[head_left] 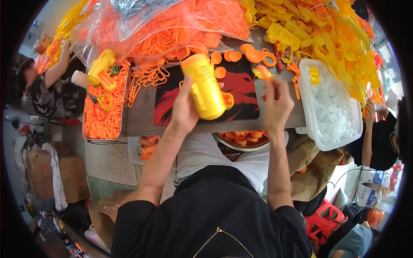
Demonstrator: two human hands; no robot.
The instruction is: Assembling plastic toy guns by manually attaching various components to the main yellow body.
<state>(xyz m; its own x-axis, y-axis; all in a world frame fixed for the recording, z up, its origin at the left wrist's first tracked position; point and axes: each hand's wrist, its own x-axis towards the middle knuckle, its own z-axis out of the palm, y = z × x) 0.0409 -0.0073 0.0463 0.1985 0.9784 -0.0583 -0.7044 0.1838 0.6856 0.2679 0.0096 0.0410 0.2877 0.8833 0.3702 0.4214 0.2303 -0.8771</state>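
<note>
My left hand [186, 107] is wrapped round a yellow plastic cylinder [205, 92] with vent slots, an orange top and a small looped lug at its lower right. It is tilted above a black and red mat [243, 88]. To the right, my right hand [277, 103] is raised with its fingertips pinched on a small orange plastic piece [264, 72]. That piece is partly blurred, so its exact kind is unclear. Beyond the mat lie several round orange caps [254, 56] and a small yellow part [263, 74].
A tray of orange rings [103, 124] at left carries scissors [101, 102] and another yellow body [101, 71]. A white bin [306, 81] of white caps stands right. Bags of orange parts [172, 26] and yellow parts [327, 38] fill the back. A bowl [245, 148] sits below the edge.
</note>
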